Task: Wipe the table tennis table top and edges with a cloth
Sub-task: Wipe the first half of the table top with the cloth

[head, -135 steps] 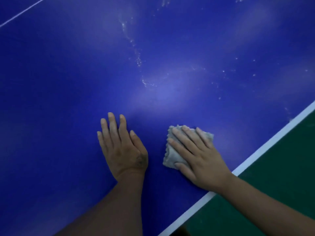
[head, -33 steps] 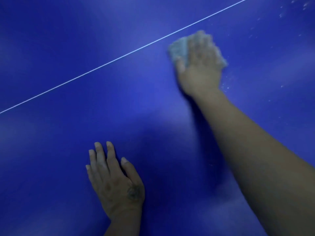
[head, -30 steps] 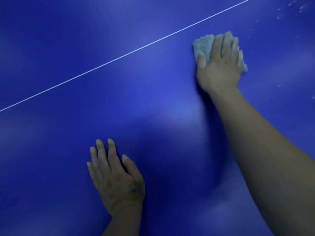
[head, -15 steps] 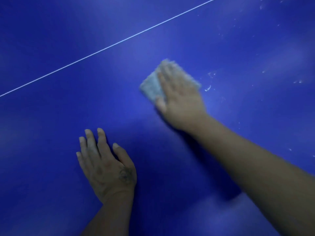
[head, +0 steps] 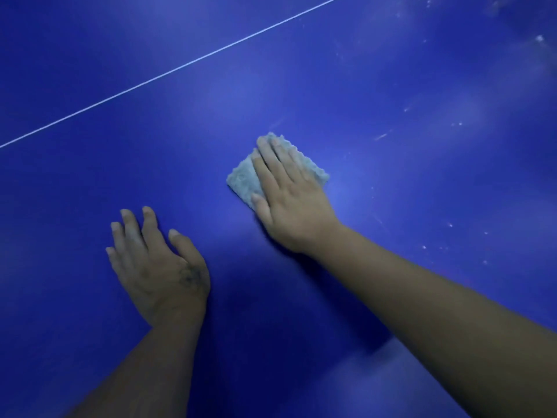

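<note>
2 hands: L [head: 159, 267], R [head: 291, 203]; 1 cloth [head: 242, 182]; 1 tbl [head: 391, 86]; 1 line [head: 180, 67].

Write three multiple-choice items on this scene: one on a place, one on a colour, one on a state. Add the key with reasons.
1. Where is the cloth?
A. under the right hand
B. over a net
C. on the floor

2. What colour is the table?
A. green
B. blue
C. red

3. How is the left hand?
A. flat on the table, holding nothing
B. clenched in a fist
C. pinching the cloth

Key:
1 A, straight fingers press it onto the table.
2 B, the whole top shows blue.
3 A, its fingers lie straight on the top, apart from the cloth.
</note>
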A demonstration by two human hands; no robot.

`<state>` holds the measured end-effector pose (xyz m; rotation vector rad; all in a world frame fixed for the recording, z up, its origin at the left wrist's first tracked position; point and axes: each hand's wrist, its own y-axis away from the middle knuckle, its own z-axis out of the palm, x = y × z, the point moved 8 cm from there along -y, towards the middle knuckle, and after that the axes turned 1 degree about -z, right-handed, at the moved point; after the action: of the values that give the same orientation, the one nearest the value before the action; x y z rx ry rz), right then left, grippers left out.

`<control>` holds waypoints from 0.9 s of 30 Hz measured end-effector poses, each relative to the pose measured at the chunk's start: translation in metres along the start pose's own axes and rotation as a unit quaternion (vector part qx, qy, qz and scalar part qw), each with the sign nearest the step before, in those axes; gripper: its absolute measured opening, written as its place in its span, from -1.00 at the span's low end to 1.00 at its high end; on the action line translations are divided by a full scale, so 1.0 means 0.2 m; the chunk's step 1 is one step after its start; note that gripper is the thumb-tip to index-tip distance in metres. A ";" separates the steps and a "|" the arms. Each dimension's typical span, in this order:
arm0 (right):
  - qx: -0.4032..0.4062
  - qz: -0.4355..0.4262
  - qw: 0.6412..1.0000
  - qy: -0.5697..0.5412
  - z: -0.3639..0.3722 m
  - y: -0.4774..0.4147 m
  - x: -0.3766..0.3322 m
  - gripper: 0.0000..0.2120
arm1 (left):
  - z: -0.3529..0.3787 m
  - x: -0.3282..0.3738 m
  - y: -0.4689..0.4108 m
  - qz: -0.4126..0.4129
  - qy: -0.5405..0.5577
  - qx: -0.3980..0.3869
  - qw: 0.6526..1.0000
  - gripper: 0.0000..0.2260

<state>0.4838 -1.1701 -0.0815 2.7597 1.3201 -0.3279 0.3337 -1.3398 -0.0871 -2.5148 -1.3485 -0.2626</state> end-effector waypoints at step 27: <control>0.030 0.076 0.997 0.012 -0.11 0.24 0.44 -0.38 | 0.15 0.55 0.46 0.050 0.029 -0.046 0.997 -0.50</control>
<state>0.5792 -1.1296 -0.0811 2.9010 1.1143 -0.3311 0.4710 -1.2928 -0.0980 -2.6181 -1.2100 -0.3821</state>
